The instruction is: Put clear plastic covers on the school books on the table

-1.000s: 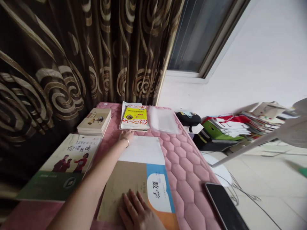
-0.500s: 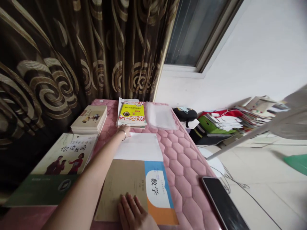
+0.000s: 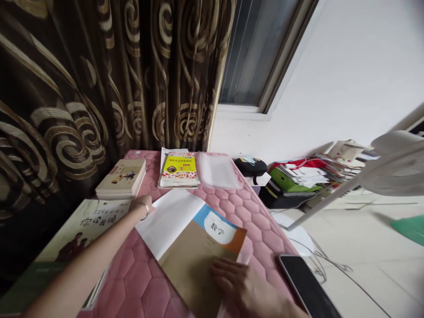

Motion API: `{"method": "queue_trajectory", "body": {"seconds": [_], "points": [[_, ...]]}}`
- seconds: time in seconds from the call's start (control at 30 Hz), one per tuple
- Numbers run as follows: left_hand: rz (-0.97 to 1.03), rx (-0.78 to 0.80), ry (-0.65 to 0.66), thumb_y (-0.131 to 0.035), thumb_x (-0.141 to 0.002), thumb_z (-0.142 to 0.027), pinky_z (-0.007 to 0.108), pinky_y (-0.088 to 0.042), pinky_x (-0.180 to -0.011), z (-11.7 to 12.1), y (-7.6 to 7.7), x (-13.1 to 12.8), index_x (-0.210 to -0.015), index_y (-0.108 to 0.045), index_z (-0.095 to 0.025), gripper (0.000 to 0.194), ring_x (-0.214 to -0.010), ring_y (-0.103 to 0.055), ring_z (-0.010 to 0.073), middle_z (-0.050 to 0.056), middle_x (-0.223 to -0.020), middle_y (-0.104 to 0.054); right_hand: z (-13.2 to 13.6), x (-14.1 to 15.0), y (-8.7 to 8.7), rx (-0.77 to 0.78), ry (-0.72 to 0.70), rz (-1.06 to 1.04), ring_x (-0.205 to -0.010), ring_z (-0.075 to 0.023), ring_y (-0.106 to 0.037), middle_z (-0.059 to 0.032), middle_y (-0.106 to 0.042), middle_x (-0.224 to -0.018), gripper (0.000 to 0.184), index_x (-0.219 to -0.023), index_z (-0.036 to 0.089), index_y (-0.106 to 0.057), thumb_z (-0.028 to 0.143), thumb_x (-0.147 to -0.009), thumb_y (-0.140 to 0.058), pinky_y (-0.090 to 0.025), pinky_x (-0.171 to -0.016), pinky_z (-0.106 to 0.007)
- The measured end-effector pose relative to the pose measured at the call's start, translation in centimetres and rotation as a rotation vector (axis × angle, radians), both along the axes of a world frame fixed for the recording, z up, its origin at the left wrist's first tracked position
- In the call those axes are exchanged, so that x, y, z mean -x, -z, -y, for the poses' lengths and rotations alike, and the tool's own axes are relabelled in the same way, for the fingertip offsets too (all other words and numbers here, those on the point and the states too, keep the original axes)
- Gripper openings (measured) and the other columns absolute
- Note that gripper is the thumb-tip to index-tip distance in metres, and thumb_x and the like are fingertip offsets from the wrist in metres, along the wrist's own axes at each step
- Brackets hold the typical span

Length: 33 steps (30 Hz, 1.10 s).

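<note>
Head view: the right hand (image 3: 241, 285) lies wide-fingered on the lower edge of a thin softcover maths book (image 3: 195, 260), angled mid-way across a pink quilted mat (image 3: 142, 291). Light and floppy, it handles best by its edges. The left hand (image 3: 141, 205), its grip unclear, sits beside a white sheet (image 3: 168, 223).
</note>
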<state>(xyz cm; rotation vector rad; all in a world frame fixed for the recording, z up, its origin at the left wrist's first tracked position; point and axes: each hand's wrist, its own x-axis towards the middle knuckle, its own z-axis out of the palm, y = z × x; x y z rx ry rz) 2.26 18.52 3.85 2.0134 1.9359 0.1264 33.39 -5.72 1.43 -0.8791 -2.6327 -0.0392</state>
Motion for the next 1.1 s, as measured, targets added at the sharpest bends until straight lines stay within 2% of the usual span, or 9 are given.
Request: {"method": "queue_trajectory", "body": {"seconds": [0.1, 0.27, 0.4, 0.53, 0.7, 0.83, 0.97, 1.1], "points": [[-0.083, -0.008, -0.04, -0.077, -0.057, -0.026, 0.036, -0.045, -0.075, 2.1, 0.1, 1.0, -0.068, -0.065, -0.017, 0.018, -0.097, -0.064, 0.035, 0.017, -0.087, -0.072, -3.0, -3.3, -1.2, 0.089, 0.038, 0.048, -0.117, -0.0187, -0.059, -0.0088, -0.065, -0.122, 0.034, -0.11, 0.015, -0.066, 0.016, -0.099, -0.035, -0.044, -0.106, -0.036], [-0.116, -0.001, -0.02, -0.07, -0.062, -0.027, 0.029, -0.042, -0.068, 5.5, -0.3, 2.3, -0.055, -0.054, -0.02, 0.019, -0.086, -0.066, 0.027, 0.012, -0.078, -0.071, -7.4, -6.5, -0.4, 0.266, 0.169, -0.026, -0.122, -0.0176, -0.054, -0.0062, -0.062, -0.127, 0.037, -0.119, 0.02, -0.064, 0.025, -0.1, -0.033, -0.036, -0.113, -0.039], [-0.124, 0.025, -0.03, -0.063, -0.069, -0.032, 0.028, -0.037, -0.059, 9.0, -0.4, 3.7, -0.053, -0.043, -0.023, 0.028, -0.07, -0.062, 0.0217, 0.004, -0.065, -0.063, -8.6, -7.6, 0.3, 0.318, 0.159, -0.057, -0.125, -0.0176, -0.053, -0.0039, -0.058, -0.132, 0.039, -0.122, 0.022, -0.063, 0.028, -0.101, -0.031, -0.033, -0.115, -0.04], [-0.113, -0.017, -0.073, -0.058, -0.074, -0.032, 0.027, -0.031, -0.058, 11.8, -0.2, 4.5, -0.055, -0.037, -0.023, 0.03, -0.064, -0.055, 0.0177, -0.001, -0.059, -0.053, -8.7, -7.4, 0.8, 0.336, 0.176, -0.069, -0.125, -0.0178, -0.052, -0.004, -0.059, -0.131, 0.04, -0.127, 0.021, -0.059, 0.031, -0.101, -0.03, -0.033, -0.115, -0.039], [-0.057, -0.054, -0.116, -0.056, -0.075, -0.031, 0.025, -0.027, -0.057, 12.4, -0.3, 4.4, -0.055, -0.033, -0.023, 0.032, -0.059, -0.046, 0.0144, -0.004, -0.054, -0.045, -8.6, -7.3, 1.6, 0.26, 0.187, -0.045, -0.124, -0.0164, -0.053, -0.0046, -0.06, -0.131, 0.041, -0.131, 0.02, -0.055, 0.032, -0.101, -0.031, -0.04, -0.111, -0.034], [0.059, -0.08, -0.142, -0.052, -0.074, -0.029, 0.024, -0.026, -0.056, 12.3, -0.7, 4.1, -0.053, -0.028, -0.022, 0.033, -0.056, -0.039, 0.0125, -0.006, -0.05, -0.035, -8.3, -7.5, 1.5, 0.085, 0.103, 0.006, -0.117, -0.018, -0.059, -0.0075, -0.063, -0.126, 0.037, -0.118, 0.02, -0.064, 0.025, -0.1, -0.031, -0.046, -0.105, -0.038], [0.226, -0.111, -0.158, -0.052, -0.068, -0.036, 0.024, -0.025, -0.055, 12.6, -1.0, 4.3, -0.051, -0.028, -0.022, 0.033, -0.055, -0.035, 0.0123, -0.007, -0.048, -0.03, -7.8, -7.4, 0.5, 0.018, 0.051, 0.044, -0.112, -0.0197, -0.062, -0.009, -0.066, -0.121, 0.035, -0.109, 0.021, -0.067, 0.018, -0.098, -0.034, -0.049, -0.098, -0.043], [0.371, -0.113, -0.178, -0.055, -0.063, -0.046, 0.023, -0.026, -0.055, 12.4, -0.8, 4.8, -0.051, -0.029, -0.022, 0.037, -0.056, -0.036, 0.0128, -0.007, -0.048, -0.029, -7.6, -6.5, -1.1, 0.068, 0.092, 0.095, -0.105, -0.0177, -0.065, -0.0082, -0.069, -0.116, 0.036, -0.101, 0.022, -0.07, 0.013, -0.094, -0.036, -0.05, -0.094, -0.036]]}}
